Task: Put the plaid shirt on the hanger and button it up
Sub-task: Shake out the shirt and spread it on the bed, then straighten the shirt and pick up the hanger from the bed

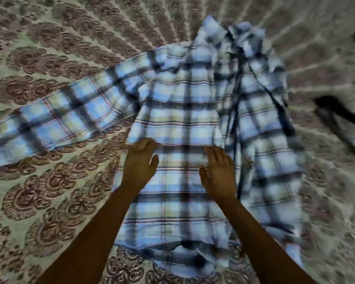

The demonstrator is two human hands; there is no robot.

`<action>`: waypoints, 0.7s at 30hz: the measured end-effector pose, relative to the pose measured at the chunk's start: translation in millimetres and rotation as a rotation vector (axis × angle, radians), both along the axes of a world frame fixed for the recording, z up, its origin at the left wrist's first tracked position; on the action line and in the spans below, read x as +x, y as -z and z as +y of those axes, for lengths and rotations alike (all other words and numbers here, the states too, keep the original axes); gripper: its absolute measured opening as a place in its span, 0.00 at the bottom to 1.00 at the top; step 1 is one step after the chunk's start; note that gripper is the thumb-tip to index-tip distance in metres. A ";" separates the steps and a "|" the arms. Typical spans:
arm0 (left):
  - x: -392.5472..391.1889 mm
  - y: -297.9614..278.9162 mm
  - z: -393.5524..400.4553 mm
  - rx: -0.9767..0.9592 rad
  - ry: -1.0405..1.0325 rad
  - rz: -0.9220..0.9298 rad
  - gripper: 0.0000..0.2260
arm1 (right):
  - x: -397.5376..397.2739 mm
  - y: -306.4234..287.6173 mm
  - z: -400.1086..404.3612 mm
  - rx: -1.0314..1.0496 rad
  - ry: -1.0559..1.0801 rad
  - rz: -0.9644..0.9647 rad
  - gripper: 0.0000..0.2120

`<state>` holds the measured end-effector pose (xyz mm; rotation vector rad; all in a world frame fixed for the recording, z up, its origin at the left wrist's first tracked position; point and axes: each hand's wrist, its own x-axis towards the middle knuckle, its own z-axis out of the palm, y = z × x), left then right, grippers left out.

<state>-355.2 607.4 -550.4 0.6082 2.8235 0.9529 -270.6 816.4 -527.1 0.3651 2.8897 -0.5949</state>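
Observation:
The blue, white and dark plaid shirt [184, 111] lies spread on the bed, collar end far from me, hem near me. One sleeve [55, 124] stretches out to the left. The front panels at the right are rumpled and overlap. My left hand [140, 162] is at the shirt's left side edge, its fingers curled onto the fabric there and its thumb lying on top. With fingers nearly straight, my right hand [219, 171] rests flat on the middle of the shirt. A black curved object [334, 111], blurred, lies to the right of the shirt; it may be the hanger.
A bedspread [49, 193] with a brown floral pattern on a pale ground covers the whole surface under the shirt. The picture is blurred by motion, most at the right.

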 end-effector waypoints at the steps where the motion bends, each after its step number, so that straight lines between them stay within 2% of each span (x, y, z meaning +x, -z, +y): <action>1: 3.2 2.5 11.2 -0.014 0.050 -0.008 0.16 | 5.8 2.6 12.8 0.005 0.026 0.001 0.29; 5: 11.7 14.1 52.0 -0.264 0.108 -0.165 0.25 | 21.5 7.1 65.4 -0.005 0.069 0.060 0.26; 9: 15.7 5.0 88.7 -0.409 -0.063 -0.185 0.25 | 33.3 1.3 109.7 -0.050 0.035 0.139 0.24; 13: 12.8 -17.9 153.3 -0.341 -0.170 -0.160 0.18 | 39.0 -5.3 164.3 -0.038 0.114 0.143 0.26; 16: 6.6 -32.7 215.3 -0.262 -0.148 -0.165 0.17 | 35.5 -1.8 207.0 0.008 0.338 0.098 0.27; 18: 1.6 -43.1 251.4 -0.138 -0.138 -0.205 0.15 | 29.9 0.4 228.8 -0.033 0.476 0.026 0.30; 19: -1.2 -45.8 269.7 -0.099 -0.132 -0.221 0.15 | 27.4 2.5 239.9 -0.075 0.528 -0.019 0.29; 21: -5.1 -49.1 293.5 -0.072 -0.107 -0.273 0.14 | 23.2 4.3 252.0 -0.122 0.561 -0.097 0.21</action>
